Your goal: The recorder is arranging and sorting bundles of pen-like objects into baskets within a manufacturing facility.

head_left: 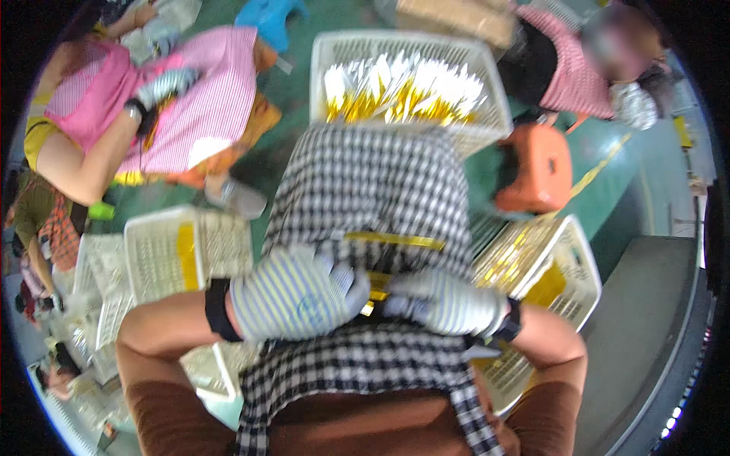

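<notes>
My left hand (300,295), in a white glove with blue and yellow stripes, is closed in front of my waist. Its fingertips meet a small shiny gold piece (375,286) in the gap between my hands. My right hand (449,302), gloved alike, is closed at the other side of that piece, its fingers blurred. The exact kind of the piece is too small and smeared to tell. A thin gold strip (395,241) lies across the black-and-white checked apron (365,182) on my lap, just beyond my hands.
Ahead of my knees stands a white crate (411,42) of silver-and-gold pointed pieces. Another white crate (585,266) with gold strips (513,258) is at my right, near an orange stool (536,169). White crates (160,251) stand left. Co-workers sit at far left and far right.
</notes>
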Tool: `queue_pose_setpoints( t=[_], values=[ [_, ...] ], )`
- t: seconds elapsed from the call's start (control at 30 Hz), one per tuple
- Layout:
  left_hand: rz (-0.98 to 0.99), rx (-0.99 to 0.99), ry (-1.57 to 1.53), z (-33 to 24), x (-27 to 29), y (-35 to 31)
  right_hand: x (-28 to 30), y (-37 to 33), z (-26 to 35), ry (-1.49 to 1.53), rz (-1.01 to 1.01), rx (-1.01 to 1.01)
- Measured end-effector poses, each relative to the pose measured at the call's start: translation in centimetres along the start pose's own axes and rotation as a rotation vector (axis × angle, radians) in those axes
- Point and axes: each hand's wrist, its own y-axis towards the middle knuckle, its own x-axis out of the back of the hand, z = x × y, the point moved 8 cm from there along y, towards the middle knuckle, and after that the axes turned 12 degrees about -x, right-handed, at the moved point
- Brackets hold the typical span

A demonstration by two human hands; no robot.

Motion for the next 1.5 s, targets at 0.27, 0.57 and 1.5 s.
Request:
queue_pose_setpoints(
  t=[0.27,0.57,1.5],
  values=[
    [0.131,0.34,-0.999,2.7,-0.7,-1.0,2.1,-4.2,5.9,-1.016,-0.515,0.38],
    [0.014,-0.011,0.05,1.6,3.8,0.2,3.4,-1.9,4.3,-0.288,-0.291,0.288],
    [-0.013,0.143,-0.379,2.0,-1.4,-2.7,3.1,0.2,4.0,-0.795,-0.886,0.503]
  ],
)
